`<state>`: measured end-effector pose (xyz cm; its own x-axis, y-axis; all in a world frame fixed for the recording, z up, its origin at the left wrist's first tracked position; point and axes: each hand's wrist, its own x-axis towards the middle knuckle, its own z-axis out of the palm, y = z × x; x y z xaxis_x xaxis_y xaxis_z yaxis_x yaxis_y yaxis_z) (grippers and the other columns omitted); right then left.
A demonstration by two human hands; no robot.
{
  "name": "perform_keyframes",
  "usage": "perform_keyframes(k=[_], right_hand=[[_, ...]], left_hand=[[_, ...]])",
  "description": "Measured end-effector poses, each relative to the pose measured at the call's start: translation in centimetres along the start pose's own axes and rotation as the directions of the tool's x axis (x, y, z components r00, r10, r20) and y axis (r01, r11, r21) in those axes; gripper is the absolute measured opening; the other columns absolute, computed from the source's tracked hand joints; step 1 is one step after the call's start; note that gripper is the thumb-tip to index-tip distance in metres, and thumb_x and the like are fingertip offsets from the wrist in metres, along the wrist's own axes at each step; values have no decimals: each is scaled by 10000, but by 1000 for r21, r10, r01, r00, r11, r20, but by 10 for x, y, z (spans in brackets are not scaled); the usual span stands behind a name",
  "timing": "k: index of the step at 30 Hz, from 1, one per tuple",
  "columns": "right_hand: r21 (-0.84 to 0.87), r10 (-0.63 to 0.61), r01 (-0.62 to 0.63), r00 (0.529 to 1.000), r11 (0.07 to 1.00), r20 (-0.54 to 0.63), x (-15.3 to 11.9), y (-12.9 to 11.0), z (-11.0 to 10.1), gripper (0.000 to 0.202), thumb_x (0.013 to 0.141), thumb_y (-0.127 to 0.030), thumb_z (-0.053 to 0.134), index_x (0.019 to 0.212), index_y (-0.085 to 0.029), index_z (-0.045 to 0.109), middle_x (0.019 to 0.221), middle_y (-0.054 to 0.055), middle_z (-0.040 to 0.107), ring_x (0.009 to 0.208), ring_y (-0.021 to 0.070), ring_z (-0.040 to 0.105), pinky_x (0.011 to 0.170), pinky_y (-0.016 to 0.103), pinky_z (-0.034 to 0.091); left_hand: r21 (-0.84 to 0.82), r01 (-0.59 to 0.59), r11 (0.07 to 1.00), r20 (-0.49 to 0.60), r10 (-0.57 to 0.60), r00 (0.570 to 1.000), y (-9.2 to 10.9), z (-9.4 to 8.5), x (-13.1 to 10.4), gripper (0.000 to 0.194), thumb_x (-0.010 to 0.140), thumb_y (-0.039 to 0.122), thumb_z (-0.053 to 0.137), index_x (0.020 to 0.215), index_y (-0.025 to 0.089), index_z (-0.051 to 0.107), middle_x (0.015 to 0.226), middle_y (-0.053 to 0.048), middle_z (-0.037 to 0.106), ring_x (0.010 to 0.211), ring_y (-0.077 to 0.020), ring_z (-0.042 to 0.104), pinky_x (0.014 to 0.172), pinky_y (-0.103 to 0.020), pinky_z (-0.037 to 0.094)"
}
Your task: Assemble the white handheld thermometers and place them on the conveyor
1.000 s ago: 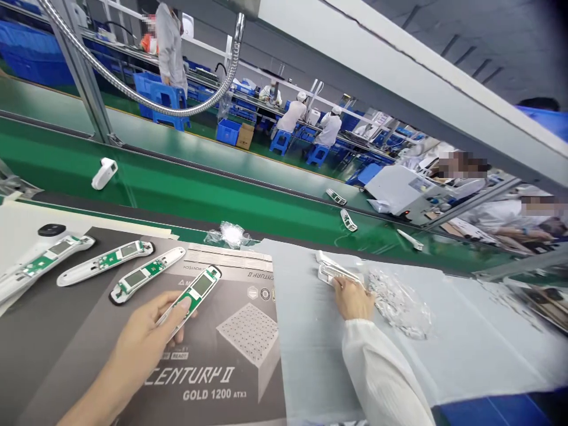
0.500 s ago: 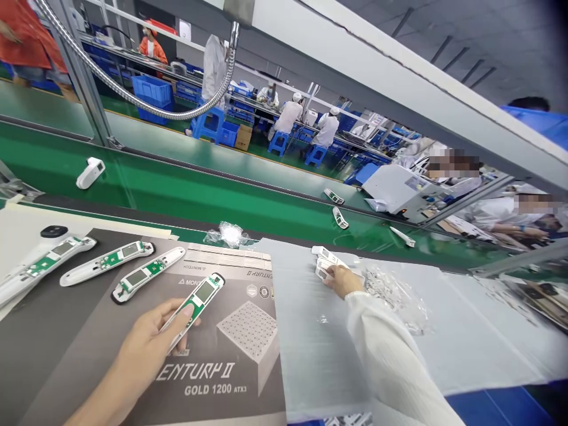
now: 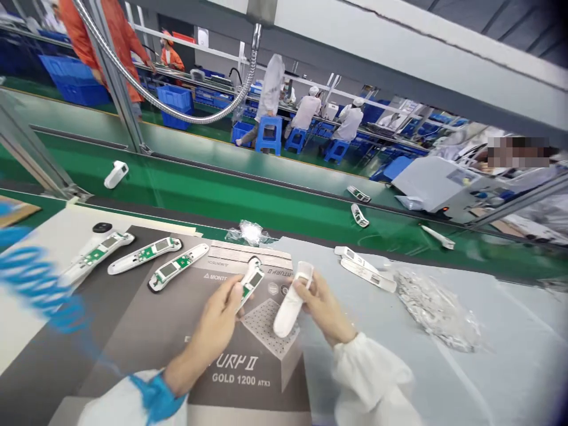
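Tabletop fills the near half of my view, its right part under a pale grey foam sheet and its left part under a flattened dark cardboard box with printed lettering. Beyond it runs the long green conveyor belt, carrying a small white device body on the left and a few slim white parts further right.

On the cardboard to my left lie three open white handheld units with green circuit boards and small grey screens, side by side and well apart from my hands. On the foam sheet to my right sits a heap of crumpled clear plastic bags, and just beside it two white plastic cover shells lie flat.

My left hand pinches one more open white unit with a green circuit board between thumb and fingers, holding it tilted above the cardboard. My right hand grips a plain white plastic cover shell near its upper end, the shell standing almost upright with its lower tip over the box print. Both pieces are held close together in front of me, near but not touching, between my two hands.
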<state>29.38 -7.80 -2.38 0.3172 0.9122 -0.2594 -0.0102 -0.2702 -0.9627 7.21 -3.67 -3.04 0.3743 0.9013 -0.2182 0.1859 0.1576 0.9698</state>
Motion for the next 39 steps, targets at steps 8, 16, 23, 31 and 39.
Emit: perform_keyframes(k=[8, 16, 23, 31, 39], right_hand=[[361, -32, -33, 984, 932, 174, -19, 29, 74, 474, 793, -490, 728, 1163, -220, 611, 857, 18, 650, 705, 118, 588, 674, 263, 525], [359, -81, 43, 992, 932, 93, -21, 20, 76, 498, 745, -534, 754, 1112, -209, 667, 1038, 68, 701, 1006, 250, 624, 899, 372, 488], [767, 229, -200, 971, 610, 72, -12, 14, 95, 494, 783, -687, 567, 558, -249, 531, 377, -59, 324, 422, 151, 414, 516, 330, 447], [625, 25, -196, 962, 755, 272, -27, 5, 102, 434, 808, -627, 631, 973, -227, 668, 1009, 68, 676, 1023, 260, 607, 834, 393, 521], [597, 87, -205, 972, 775, 220, -25, 16, 106, 457, 745, -664, 670, 933, -249, 694, 1014, 70, 694, 1059, 290, 617, 887, 442, 532]], left_hand=[[128, -221, 967, 5, 222, 975, -15, -1, -3, 319, 892, 306, 605, 1194, 221, 665, 1217, -47, 680, 1124, -224, 622, 999, -316, 472], [238, -301, 923, 35, 302, 953, -16, 3, -16, 385, 966, 355, 500, 1319, 228, 587, 1319, -75, 620, 1211, -240, 577, 1054, -349, 448], [693, -375, 616, 266, 265, 927, -32, 8, -27, 414, 966, 480, 418, 1147, 184, 643, 957, -140, 715, 845, -286, 693, 782, -384, 536], [586, -299, 753, 16, 359, 933, -4, -9, -16, 472, 951, 424, 509, 1386, 247, 470, 1321, -94, 600, 1184, -286, 568, 983, -442, 472], [528, -360, 769, 36, 403, 914, -4, -1, -14, 368, 923, 398, 538, 1266, 287, 611, 1224, -84, 663, 1119, -275, 621, 942, -384, 503]])
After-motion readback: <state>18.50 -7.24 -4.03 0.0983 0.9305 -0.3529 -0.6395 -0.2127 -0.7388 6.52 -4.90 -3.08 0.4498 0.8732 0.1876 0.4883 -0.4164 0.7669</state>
